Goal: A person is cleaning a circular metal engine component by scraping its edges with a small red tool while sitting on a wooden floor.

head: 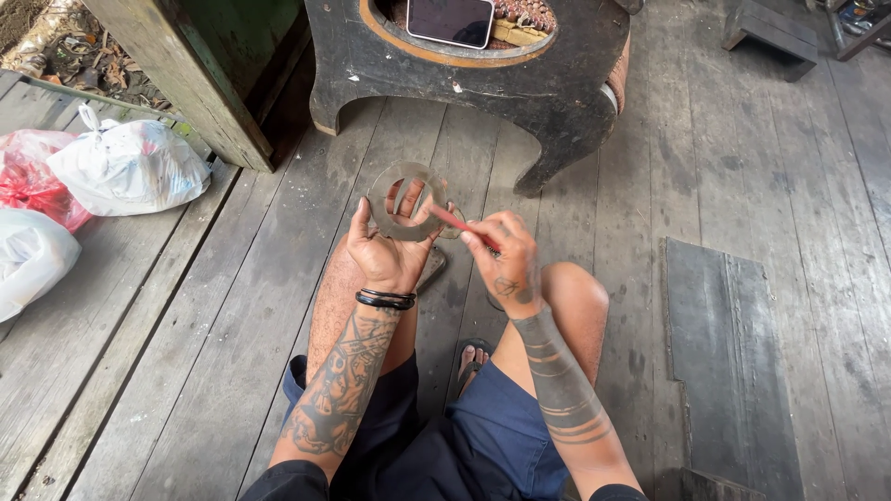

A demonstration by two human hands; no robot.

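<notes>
My left hand [388, 249] is clamped on a flat grey ring [406, 199], thumb on the near left rim, fingers showing through the hole; ring held up over my knees, tilted toward me. My right hand [506, 260] is closed around a red pencil [461, 223], its tip touching the ring's right edge. Hands near each other, not touching. One ring, one pencil; a second small ring may sit behind the pencil, can't tell. Two black bands [385, 299] on my left wrist. Just beyond the ring: one dark wooden stool [566, 88], its curved legs close to my hands, little room forward. One phone [450, 20] lies in its sunken top beside small beads. Plank floor open to my right as far as one dark flat board [729, 353]. Left, well apart: three plastic bags [130, 167], two white and one red, near a green post [200, 74].
</notes>
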